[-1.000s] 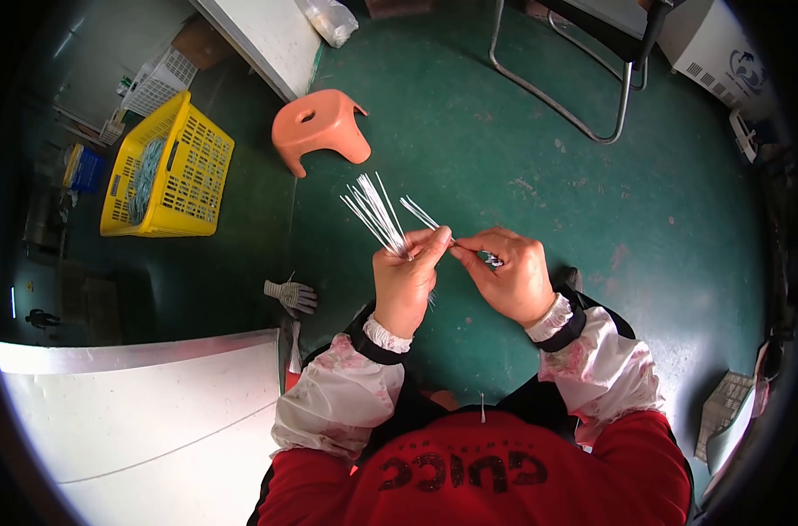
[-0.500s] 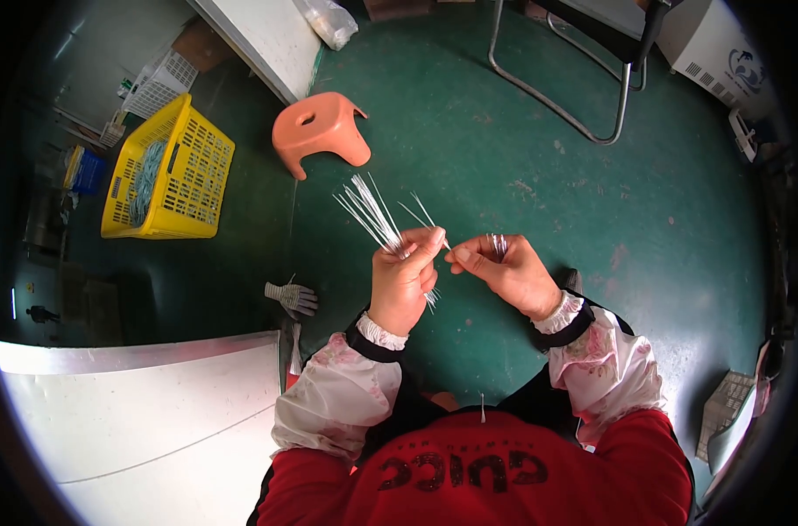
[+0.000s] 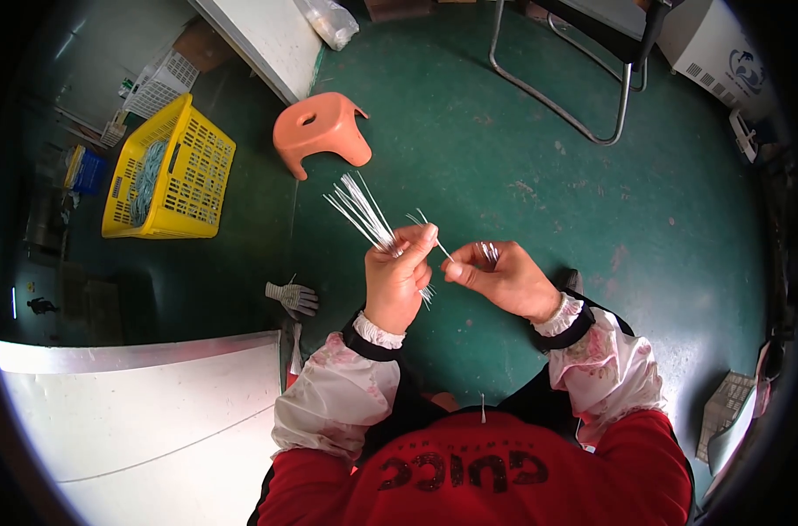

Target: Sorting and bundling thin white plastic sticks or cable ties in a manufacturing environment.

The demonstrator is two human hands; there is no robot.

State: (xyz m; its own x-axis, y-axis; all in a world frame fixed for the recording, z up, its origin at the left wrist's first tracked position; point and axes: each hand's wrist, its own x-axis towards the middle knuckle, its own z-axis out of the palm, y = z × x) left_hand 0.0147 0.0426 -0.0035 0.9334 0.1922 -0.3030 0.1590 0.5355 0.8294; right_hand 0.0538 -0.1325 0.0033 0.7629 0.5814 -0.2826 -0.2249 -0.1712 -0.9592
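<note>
My left hand [image 3: 393, 285] is closed around a bundle of thin white wire-like strands [image 3: 361, 210]. Their long ends fan out up and to the left, and short ends stick out below the palm. Between the two hands runs a thin strand [image 3: 443, 249], reaching from beside my left thumb and index finger to the pinched fingertips of my right hand [image 3: 508, 282]. More short shiny strands [image 3: 489, 252] show between the fingers of my right hand. What exactly the strands are made of I cannot make out.
Beyond my hands an orange stool [image 3: 318, 131] stands on the green floor. A yellow basket [image 3: 193, 171] holding pale blue strands is farther left. A grey glove [image 3: 292, 298] lies near a white surface [image 3: 145, 412]. A metal-framed chair [image 3: 622, 105] stands far right.
My left hand has shifted slightly left with the bundle. The right fingertips are a little farther from the left ones, and more of the strand between them shows.
</note>
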